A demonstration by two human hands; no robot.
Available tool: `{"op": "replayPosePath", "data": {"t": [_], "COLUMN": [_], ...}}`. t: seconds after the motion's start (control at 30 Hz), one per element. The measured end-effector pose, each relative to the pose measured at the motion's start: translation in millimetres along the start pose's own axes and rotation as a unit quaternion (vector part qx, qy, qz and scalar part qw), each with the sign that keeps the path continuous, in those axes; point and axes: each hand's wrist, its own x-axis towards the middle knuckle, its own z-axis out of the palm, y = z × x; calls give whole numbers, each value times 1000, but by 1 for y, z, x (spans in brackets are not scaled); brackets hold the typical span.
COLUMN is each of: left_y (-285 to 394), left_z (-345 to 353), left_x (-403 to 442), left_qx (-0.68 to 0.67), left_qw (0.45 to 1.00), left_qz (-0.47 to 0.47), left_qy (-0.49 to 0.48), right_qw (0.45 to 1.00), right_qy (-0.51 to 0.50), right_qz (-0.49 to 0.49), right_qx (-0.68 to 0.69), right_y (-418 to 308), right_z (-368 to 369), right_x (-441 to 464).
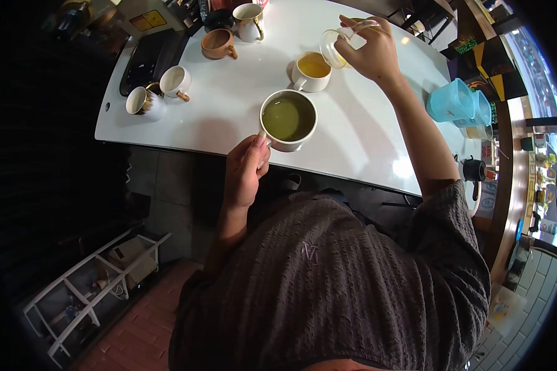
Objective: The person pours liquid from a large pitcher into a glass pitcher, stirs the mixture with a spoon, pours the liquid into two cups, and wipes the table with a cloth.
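Note:
My left hand [246,168] is closed on the handle of a white mug [287,146], which holds a murky green liquid [288,119]. The mug is over the near part of the white table; whether it rests there I cannot tell. My right hand [372,51] grips a small clear glass pitcher [332,47], tipped to the left with a little yellow liquid at its lower side. Just left of the pitcher stands a white cup [311,83] with amber liquid in it. I cannot make out a stream between them.
Two white cups with gold-brown handles, one nearer [145,104] and one behind [176,80], stand at the left of the table [216,111]. Farther back are a brown cup [217,44] and a tall white mug [248,25]. Light-blue containers [452,102] stand at the right edge.

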Motion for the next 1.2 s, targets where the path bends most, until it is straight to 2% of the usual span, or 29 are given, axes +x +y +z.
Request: {"op": "replayPosePath", "data": {"t": [0.17,0.23,0.53,0.83,1.2], "left_y": [3,5,4,7,5], "left_z": [-7,-8,-17,-20,-21], "left_x": [-4,-5,-5,-4,0], "left_qx": [-1,4,3,5,0], "left_qw": [1000,1000,999,999,999], "left_qz": [12,9,15,4,5], "left_qy": [5,16,29,36,32], "right_qw": [999,995,987,983,985], "right_qy": [-14,-45,-48,-25,-31], "right_qz": [-32,-77,-127,-163,-158], "right_qx": [-21,-41,-80,-80,-68], "right_y": [-11,-9,-21,-25,-26], "right_z": [15,18,20,17,18], "right_x": [7,10,17,22,22]}}
